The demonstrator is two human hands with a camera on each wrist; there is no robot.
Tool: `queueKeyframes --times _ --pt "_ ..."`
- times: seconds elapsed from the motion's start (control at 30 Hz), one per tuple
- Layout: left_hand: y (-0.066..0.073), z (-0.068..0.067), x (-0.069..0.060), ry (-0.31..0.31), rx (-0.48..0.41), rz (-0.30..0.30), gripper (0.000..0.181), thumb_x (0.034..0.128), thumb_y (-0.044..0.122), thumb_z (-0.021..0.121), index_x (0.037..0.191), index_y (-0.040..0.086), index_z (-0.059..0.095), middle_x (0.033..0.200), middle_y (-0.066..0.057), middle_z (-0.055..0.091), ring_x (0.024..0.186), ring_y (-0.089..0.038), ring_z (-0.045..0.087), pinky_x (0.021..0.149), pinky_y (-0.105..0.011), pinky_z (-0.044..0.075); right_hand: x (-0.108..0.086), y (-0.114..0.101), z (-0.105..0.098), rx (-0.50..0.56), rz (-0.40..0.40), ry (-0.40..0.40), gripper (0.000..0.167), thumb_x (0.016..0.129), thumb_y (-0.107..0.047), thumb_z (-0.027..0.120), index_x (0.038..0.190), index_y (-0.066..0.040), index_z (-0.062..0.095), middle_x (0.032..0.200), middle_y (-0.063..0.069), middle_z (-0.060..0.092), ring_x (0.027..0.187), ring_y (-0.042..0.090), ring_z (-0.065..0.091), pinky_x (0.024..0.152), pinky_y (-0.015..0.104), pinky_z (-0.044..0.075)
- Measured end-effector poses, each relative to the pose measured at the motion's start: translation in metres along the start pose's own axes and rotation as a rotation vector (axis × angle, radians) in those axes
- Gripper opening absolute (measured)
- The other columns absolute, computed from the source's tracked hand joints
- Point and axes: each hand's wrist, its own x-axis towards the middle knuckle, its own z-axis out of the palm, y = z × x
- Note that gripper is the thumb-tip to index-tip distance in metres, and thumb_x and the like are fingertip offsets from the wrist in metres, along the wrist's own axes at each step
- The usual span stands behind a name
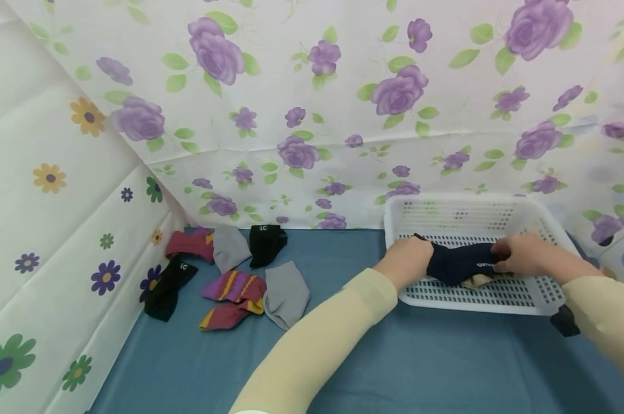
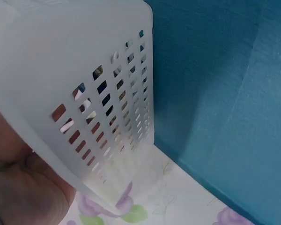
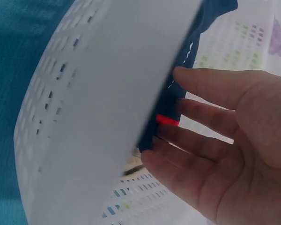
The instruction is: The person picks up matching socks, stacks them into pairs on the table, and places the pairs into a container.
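Observation:
A navy sock [image 1: 457,263] with small white lettering is stretched between both hands, inside the white plastic basket [image 1: 472,306]. My left hand [image 1: 409,261] grips its left end, fingers curled. At the other end, my right hand [image 1: 526,253] pinches the sock with thumb and fingers; in the right wrist view a red patch [image 3: 167,120] shows on the navy cloth beside the fingertips. Under the navy sock lies a beige cloth item [image 1: 477,280], partly hidden. The basket wall blocks most of the left hand's grip in the left wrist view.
At the left of the blue cloth surface [image 1: 364,356] lie black socks [image 1: 265,244], grey socks [image 1: 286,293] and maroon, purple and yellow patterned socks [image 1: 234,293]. A flowered curtain [image 1: 296,190] stands behind them, and another daisy-printed sheet [image 1: 48,230] slopes along the left.

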Motion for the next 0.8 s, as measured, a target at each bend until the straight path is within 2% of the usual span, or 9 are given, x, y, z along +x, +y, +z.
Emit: queueKeyframes --times 0.13,0.27,0.33,0.4,0.47,0.53,0.63,0.73,0.8 --pt "0.003 0.000 -0.001 -0.029 0.058 0.024 0.013 0.0888 0.031 0.063 0.096 0.023 0.070 0.094 0.005 0.070 0.079 -0.011 0.065 0.074 -0.030 0.053 0.000 0.001 0.003 0.006 0.002 -0.057 0.059 0.081 -0.029 0.070 0.120 0.012 0.053 0.115 0.033 0.057 0.103 0.046 0.056 0.085 0.059 0.044" --pt "0.002 -0.002 -0.003 -0.056 0.039 0.036 0.013 0.0910 0.028 0.059 0.098 0.023 0.068 0.097 0.004 0.069 0.081 -0.011 0.064 0.078 -0.031 0.051 -0.001 0.001 0.002 0.006 -0.007 -0.049 0.061 0.081 -0.031 0.069 0.122 0.012 0.052 0.117 0.034 0.055 0.107 0.050 0.053 0.086 0.060 0.043" --pt "0.002 -0.004 -0.005 -0.077 -0.001 0.041 0.013 0.0919 0.026 0.058 0.101 0.022 0.068 0.099 0.004 0.069 0.082 -0.011 0.063 0.078 -0.029 0.051 -0.002 0.000 0.001 0.011 -0.016 -0.022 0.059 0.082 -0.031 0.068 0.122 0.010 0.053 0.116 0.033 0.056 0.105 0.048 0.055 0.084 0.059 0.044" --pt "0.001 -0.011 -0.008 -0.106 -0.063 0.039 0.016 0.0927 0.026 0.058 0.105 0.023 0.066 0.102 0.005 0.067 0.085 -0.009 0.063 0.079 -0.027 0.050 -0.006 -0.004 -0.003 0.013 -0.037 0.018 0.057 0.083 -0.031 0.068 0.122 0.008 0.054 0.107 0.028 0.061 0.093 0.041 0.059 0.077 0.053 0.047" --pt "-0.002 -0.020 -0.014 -0.130 -0.127 0.042 0.021 0.0938 0.027 0.056 0.113 0.023 0.064 0.109 0.007 0.066 0.094 -0.007 0.063 0.082 -0.023 0.050 -0.013 -0.012 -0.007 0.027 -0.072 0.066 0.054 0.085 -0.032 0.067 0.123 0.005 0.055 0.106 0.026 0.062 0.091 0.037 0.061 0.073 0.049 0.049" --pt "-0.008 -0.031 -0.023 -0.124 -0.175 0.060 0.026 0.0950 0.027 0.054 0.120 0.024 0.061 0.116 0.009 0.064 0.100 -0.005 0.061 0.085 -0.021 0.049 -0.022 -0.024 -0.014 0.034 -0.097 0.115 0.052 0.086 -0.034 0.065 0.124 0.001 0.055 0.104 0.021 0.064 0.088 0.032 0.062 0.069 0.044 0.049" --pt "-0.022 -0.047 -0.042 -0.057 -0.231 0.101 0.032 0.0967 0.029 0.051 0.128 0.025 0.056 0.123 0.009 0.061 0.101 -0.002 0.060 0.084 -0.019 0.048 -0.038 -0.045 -0.021 0.055 -0.132 0.203 0.053 0.089 -0.043 0.060 0.126 -0.005 0.055 0.116 0.022 0.062 0.096 0.036 0.063 0.068 0.044 0.050" --pt "-0.036 -0.064 -0.066 0.073 -0.277 0.121 0.033 0.0970 0.034 0.049 0.128 0.025 0.056 0.119 0.008 0.063 0.090 -0.001 0.061 0.077 -0.019 0.049 -0.058 -0.067 -0.023 0.064 -0.154 0.334 0.048 0.090 -0.045 0.057 0.124 -0.011 0.058 0.116 0.016 0.064 0.072 0.025 0.063 0.058 0.035 0.047" --pt "-0.044 -0.073 -0.083 0.183 -0.302 0.129 0.034 0.0969 0.036 0.049 0.127 0.024 0.057 0.119 0.007 0.064 0.090 -0.002 0.061 0.077 -0.020 0.049 -0.072 -0.083 -0.022 0.071 -0.170 0.434 0.041 0.090 -0.043 0.058 0.121 -0.015 0.060 0.101 0.010 0.067 0.056 0.015 0.054 0.050 0.029 0.039"
